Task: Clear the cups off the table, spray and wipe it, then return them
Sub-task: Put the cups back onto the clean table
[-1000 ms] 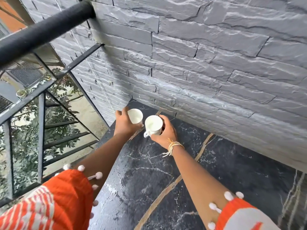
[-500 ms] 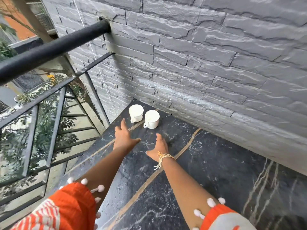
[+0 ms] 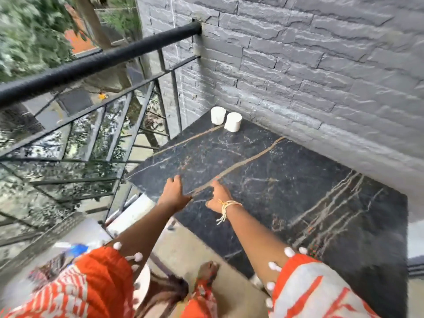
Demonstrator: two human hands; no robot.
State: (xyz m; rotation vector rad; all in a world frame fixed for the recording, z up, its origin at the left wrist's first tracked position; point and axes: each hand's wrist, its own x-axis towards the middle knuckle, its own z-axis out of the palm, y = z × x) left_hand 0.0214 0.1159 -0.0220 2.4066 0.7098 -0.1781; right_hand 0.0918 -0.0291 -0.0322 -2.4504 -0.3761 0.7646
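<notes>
— Since both white ceramic cups [image 3: 226, 121] stand side by side in the far corner of the black marble-veined tabletop [image 3: 286, 191], upper middle of the frame, I'd say the return step is finished, or nearly so. What do you make of the hands?

— Neither holds anything. Her left hand [image 3: 174, 194] lies over the near edge of the slab, fingers straight and spread; her right hand [image 3: 219, 195], the one with the pale string bracelet [image 3: 226, 206], is just beside it, fingers loose. Both are at the centre of the frame, well apart from the cups.

— So what would come next?

— Very little, I'd guess. No spray bottle or cloth is in sight, so if the wiping is done, she only needs to step away.

— And the cups themselves?

— Small, plain and upright. They sit just beside each other, close to the grey stone-clad wall [image 3: 321, 65] and near the black metal railing [image 3: 91, 63] at left. Motion blur hides their handles, and I can't tell whether they touch.
</notes>
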